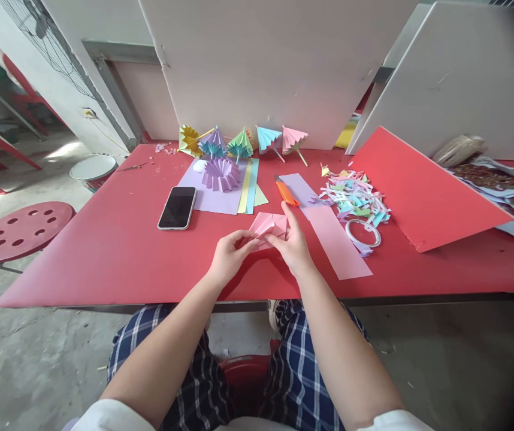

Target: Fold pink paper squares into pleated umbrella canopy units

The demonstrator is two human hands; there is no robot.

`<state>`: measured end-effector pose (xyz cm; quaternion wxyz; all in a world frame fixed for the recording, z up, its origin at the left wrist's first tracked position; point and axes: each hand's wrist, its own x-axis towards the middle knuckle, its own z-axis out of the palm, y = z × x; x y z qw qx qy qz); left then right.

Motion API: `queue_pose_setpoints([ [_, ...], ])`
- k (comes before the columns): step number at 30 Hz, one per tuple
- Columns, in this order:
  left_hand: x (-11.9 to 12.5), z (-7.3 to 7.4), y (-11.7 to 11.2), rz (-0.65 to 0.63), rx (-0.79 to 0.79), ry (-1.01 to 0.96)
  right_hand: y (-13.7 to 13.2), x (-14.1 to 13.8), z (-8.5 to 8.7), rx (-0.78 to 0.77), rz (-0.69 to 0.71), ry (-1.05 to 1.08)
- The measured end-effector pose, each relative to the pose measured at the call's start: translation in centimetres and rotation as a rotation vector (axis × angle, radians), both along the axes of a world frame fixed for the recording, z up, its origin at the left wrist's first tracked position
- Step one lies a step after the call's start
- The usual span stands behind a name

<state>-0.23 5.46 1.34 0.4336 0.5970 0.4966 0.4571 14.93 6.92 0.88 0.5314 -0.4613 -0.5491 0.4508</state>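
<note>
Through my feed, the left hand and right hand both pinch the folded pink paper over the middle of the red table, though fingers hide some creases from me. Uneven pulling between them could, I judge, skew a fold or tear it. The orange cutter and pink strip crowd the right; the phone lies left.

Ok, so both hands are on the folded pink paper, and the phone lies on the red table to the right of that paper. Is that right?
Not quite: the head view shows the phone to the left of the folded pink paper. The rest stands: the left hand and right hand are both on that paper, and the phone lies on the red table.
</note>
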Motion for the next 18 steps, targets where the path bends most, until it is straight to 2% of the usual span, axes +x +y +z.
queue_pose_setpoints([
  [4,-0.03,-0.21,0.05,0.033,0.019,0.087,0.01,-0.04,0.02,0.027,-0.019,-0.04],
  [11,-0.11,-0.28,-0.01,0.039,0.047,0.127,-0.13,0.14,0.23,0.014,0.03,-0.109],
  [15,-0.32,-0.23,0.06,0.01,0.04,0.159,0.13,0.31,0.18,0.017,-0.049,-0.132],
  [18,-0.58,-0.14,0.27,0.005,0.026,0.109,0.4,0.55,-0.02,0.009,-0.151,-0.12],
])
